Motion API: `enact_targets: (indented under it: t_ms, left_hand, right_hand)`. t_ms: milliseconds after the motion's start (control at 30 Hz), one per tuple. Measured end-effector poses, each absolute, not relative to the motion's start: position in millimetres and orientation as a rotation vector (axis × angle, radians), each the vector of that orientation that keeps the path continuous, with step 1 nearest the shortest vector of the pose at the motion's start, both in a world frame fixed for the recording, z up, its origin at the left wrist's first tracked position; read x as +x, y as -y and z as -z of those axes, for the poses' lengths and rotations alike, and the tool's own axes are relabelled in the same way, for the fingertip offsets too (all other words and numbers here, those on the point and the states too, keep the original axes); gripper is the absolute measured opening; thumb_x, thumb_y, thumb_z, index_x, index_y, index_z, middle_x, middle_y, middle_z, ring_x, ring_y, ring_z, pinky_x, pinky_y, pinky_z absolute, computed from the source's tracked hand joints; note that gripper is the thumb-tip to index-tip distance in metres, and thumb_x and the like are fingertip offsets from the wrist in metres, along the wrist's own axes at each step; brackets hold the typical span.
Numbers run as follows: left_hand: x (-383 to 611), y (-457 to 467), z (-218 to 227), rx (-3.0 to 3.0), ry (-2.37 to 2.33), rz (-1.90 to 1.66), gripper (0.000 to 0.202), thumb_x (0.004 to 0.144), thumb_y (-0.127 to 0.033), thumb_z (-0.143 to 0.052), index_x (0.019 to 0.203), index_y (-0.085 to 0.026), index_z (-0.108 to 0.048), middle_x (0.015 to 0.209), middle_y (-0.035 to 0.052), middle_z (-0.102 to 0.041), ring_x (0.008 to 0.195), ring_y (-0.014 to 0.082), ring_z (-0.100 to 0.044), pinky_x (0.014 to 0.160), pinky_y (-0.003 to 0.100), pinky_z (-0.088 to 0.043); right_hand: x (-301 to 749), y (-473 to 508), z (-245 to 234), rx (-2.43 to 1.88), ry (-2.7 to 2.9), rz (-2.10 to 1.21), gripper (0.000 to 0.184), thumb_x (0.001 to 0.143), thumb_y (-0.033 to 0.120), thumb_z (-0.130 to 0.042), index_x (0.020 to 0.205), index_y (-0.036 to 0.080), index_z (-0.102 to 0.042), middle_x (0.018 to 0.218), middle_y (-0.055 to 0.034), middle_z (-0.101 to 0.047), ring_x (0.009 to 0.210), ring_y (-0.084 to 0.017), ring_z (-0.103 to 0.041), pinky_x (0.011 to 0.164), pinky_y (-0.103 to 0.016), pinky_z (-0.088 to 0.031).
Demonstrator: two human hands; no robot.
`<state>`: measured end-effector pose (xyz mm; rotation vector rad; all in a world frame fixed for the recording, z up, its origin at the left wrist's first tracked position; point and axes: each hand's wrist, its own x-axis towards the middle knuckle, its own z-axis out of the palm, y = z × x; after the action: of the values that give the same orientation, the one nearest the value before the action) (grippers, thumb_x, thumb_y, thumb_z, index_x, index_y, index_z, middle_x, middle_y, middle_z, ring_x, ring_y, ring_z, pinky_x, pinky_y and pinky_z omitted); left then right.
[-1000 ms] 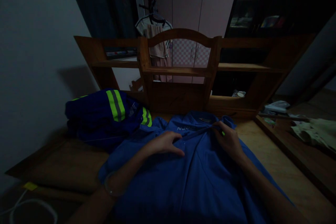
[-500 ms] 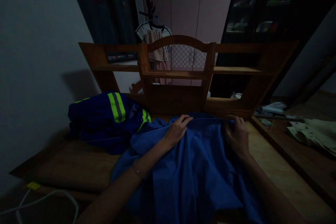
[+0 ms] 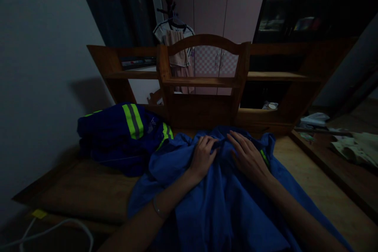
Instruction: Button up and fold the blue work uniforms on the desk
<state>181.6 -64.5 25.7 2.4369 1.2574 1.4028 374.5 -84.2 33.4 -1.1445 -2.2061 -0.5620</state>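
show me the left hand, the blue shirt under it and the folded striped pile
left hand (image 3: 203,155), head view, back of the hand
blue shirt (image 3: 227,208), head view, bare cloth between the forearms
folded striped pile (image 3: 112,138), head view, dark blue cloth left of the yellow stripes

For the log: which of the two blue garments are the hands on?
The lighter blue garment spread in front: left hand clutches it, right hand lies flat on it. The darker garment with yellow-green stripes sits bundled at left, untouched.

Very dim, heavy shadows, edges warped
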Motion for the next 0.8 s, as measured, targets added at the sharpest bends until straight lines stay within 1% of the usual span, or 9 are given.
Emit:
enact_targets:
  t_ms: [133, 300, 367, 433, 500, 567, 667, 733, 800]
  left_hand:
    - [178.1, 61.5, -24.7, 2.505, -1.246, -1.376, 0.012, 0.084, -0.016, -0.06, 0.092, -0.022, -0.067, 0.098, 0.0014, -0.06, 0.099, 0.0192, -0.049, 0.093, 0.038, -0.038]
    - [178.8, 70.3, -31.0, 2.563, -1.231, -1.422, 0.014, 0.087, -0.016, -0.057, 0.095, -0.021, -0.067, 0.103, 0.0035, -0.059, 0.105, 0.0203, -0.045, 0.095, 0.039, -0.037]
    - [180.7, 75.8, -32.9, 2.586, -1.206, -1.432, 0.016, 0.088, -0.016, -0.054, 0.097, -0.021, -0.066, 0.104, 0.0041, -0.058, 0.106, 0.0204, -0.044, 0.095, 0.038, -0.037]
    - [182.7, 80.2, -33.9, 2.61, -1.178, -1.421, 0.018, 0.089, -0.016, -0.052, 0.101, -0.021, -0.064, 0.105, 0.0042, -0.058, 0.106, 0.0206, -0.044, 0.095, 0.037, -0.037]
    - [184.5, 82.9, -34.2, 2.616, -1.151, -1.384, 0.019, 0.09, -0.015, -0.049, 0.103, -0.021, -0.062, 0.104, 0.0041, -0.059, 0.104, 0.0206, -0.045, 0.094, 0.037, -0.037]
    - [185.8, 83.5, -33.9, 2.566, -1.12, -1.336, 0.018, 0.091, -0.014, -0.046, 0.1, -0.02, -0.061, 0.101, 0.0039, -0.06, 0.1, 0.0197, -0.049, 0.092, 0.036, -0.039]
    - [186.7, 81.2, -31.8, 2.386, -1.09, -1.294, 0.014, 0.092, -0.016, -0.045, 0.095, -0.02, -0.058, 0.095, 0.003, -0.061, 0.093, 0.0179, -0.053, 0.088, 0.032, -0.041]
    - [186.5, 78.5, -29.2, 2.255, -1.092, -1.281, 0.012, 0.092, -0.018, -0.046, 0.094, -0.02, -0.058, 0.093, 0.0019, -0.061, 0.091, 0.0174, -0.055, 0.087, 0.031, -0.042]
    - [185.8, 76.0, -26.5, 2.153, -1.086, -1.258, 0.011, 0.091, -0.019, -0.047, 0.094, -0.021, -0.058, 0.092, 0.0013, -0.062, 0.091, 0.0171, -0.056, 0.085, 0.03, -0.042]
  right_hand:
    - [375.2, 80.0, -30.3, -1.167, 2.208, 0.503, 0.059, 0.091, 0.014, -0.04, 0.147, 0.018, -0.022, 0.15, -0.0075, -0.027, 0.137, -0.022, -0.027, 0.113, -0.043, -0.029]
    - [372.0, 84.4, -28.8, -1.105, 2.287, 0.523, 0.061, 0.09, 0.007, -0.036, 0.148, 0.019, -0.022, 0.15, -0.0068, -0.028, 0.139, -0.021, -0.024, 0.115, -0.046, -0.025]
    - [371.9, 85.0, -28.6, -1.077, 2.297, 0.514, 0.059, 0.089, 0.006, -0.035, 0.146, 0.02, -0.026, 0.147, -0.0072, -0.034, 0.138, -0.022, -0.026, 0.115, -0.048, -0.024]
    - [372.9, 84.4, -27.5, -1.053, 2.29, 0.48, 0.055, 0.09, 0.007, -0.037, 0.143, 0.021, -0.033, 0.137, -0.0079, -0.046, 0.132, -0.022, -0.035, 0.114, -0.05, -0.024]
    - [374.6, 83.5, -25.5, -1.052, 2.254, 0.411, 0.047, 0.09, 0.011, -0.04, 0.135, 0.024, -0.044, 0.119, -0.0071, -0.057, 0.121, -0.022, -0.046, 0.113, -0.052, -0.025]
    - [376.3, 83.2, -23.8, -1.083, 2.186, 0.254, 0.035, 0.09, 0.018, -0.047, 0.123, 0.024, -0.054, 0.105, -0.0059, -0.059, 0.11, -0.022, -0.052, 0.109, -0.05, -0.031]
    - [379.3, 84.1, -24.8, -1.115, 2.066, -0.139, 0.023, 0.087, 0.032, -0.056, 0.108, 0.022, -0.059, 0.101, -0.0052, -0.058, 0.101, -0.02, -0.056, 0.094, -0.039, -0.045]
    - [381.5, 84.6, -27.8, -1.117, 1.985, -0.338, 0.023, 0.086, 0.038, -0.058, 0.102, 0.022, -0.06, 0.101, -0.0047, -0.059, 0.098, -0.019, -0.057, 0.087, -0.034, -0.047]
    - [383.5, 84.8, -31.3, -1.131, 1.936, -0.451, 0.026, 0.084, 0.042, -0.059, 0.098, 0.021, -0.061, 0.099, -0.0041, -0.06, 0.096, -0.019, -0.057, 0.087, -0.032, -0.045]
